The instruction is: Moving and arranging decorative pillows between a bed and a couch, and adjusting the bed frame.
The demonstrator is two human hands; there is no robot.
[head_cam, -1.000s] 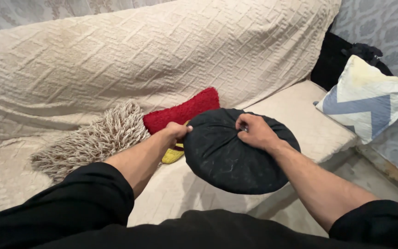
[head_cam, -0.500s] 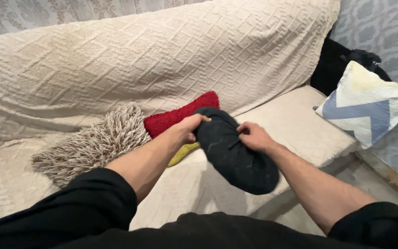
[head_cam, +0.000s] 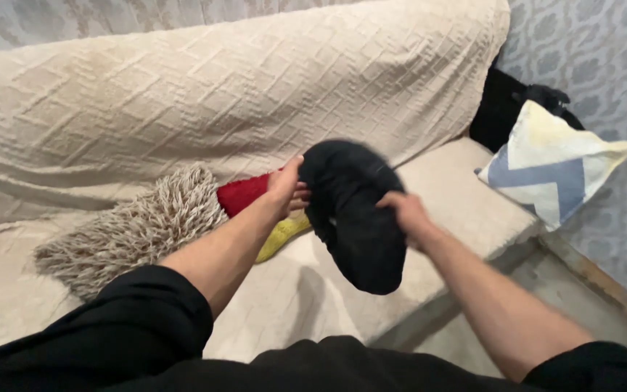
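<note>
Both hands are up over the cream quilted sofa [head_cam: 183, 101], and between them hangs the round black fabric cushion [head_cam: 353, 218], turned nearly edge-on and lifted clear of the seat. The left hand [head_cam: 284, 187] presses its upper left edge, fingers [head_cam: 300, 194] curled together against the dark cloth. The right hand [head_cam: 404, 210] is clamped on the cushion's right rim, fingers pinching the fabric. Just left of the black cushion, partly behind the left hand, lie a red fuzzy pillow [head_cam: 242, 194] and a yellow pillow [head_cam: 279, 236], with a shaggy beige pillow [head_cam: 136, 229] farther left. Well right of it leans a blue-and-cream zigzag pillow [head_cam: 549, 163].
</note>
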